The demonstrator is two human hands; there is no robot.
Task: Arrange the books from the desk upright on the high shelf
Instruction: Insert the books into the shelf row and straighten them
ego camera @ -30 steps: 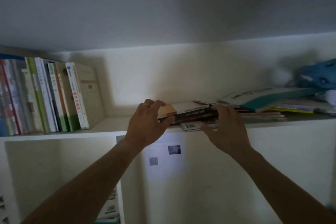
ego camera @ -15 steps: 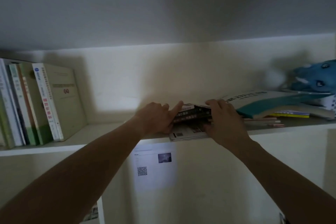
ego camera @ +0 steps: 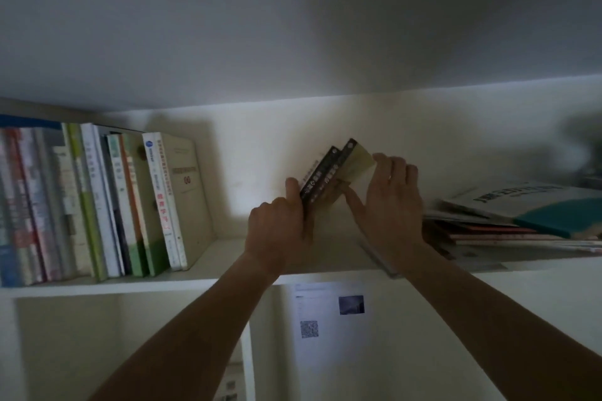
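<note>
Dark-spined books [ego camera: 329, 174], two of them, are tilted up off the white high shelf [ego camera: 208, 273], leaning to the right. Left hand [ego camera: 280, 228] grips their lower spine end, thumb up the side. Right hand [ego camera: 389, 197] lies against the cream cover with fingers fairly straight. Upright row of books [ego camera: 97, 205] stands well to the left; a flat stack of books [ego camera: 521, 221] lies just right.
</note>
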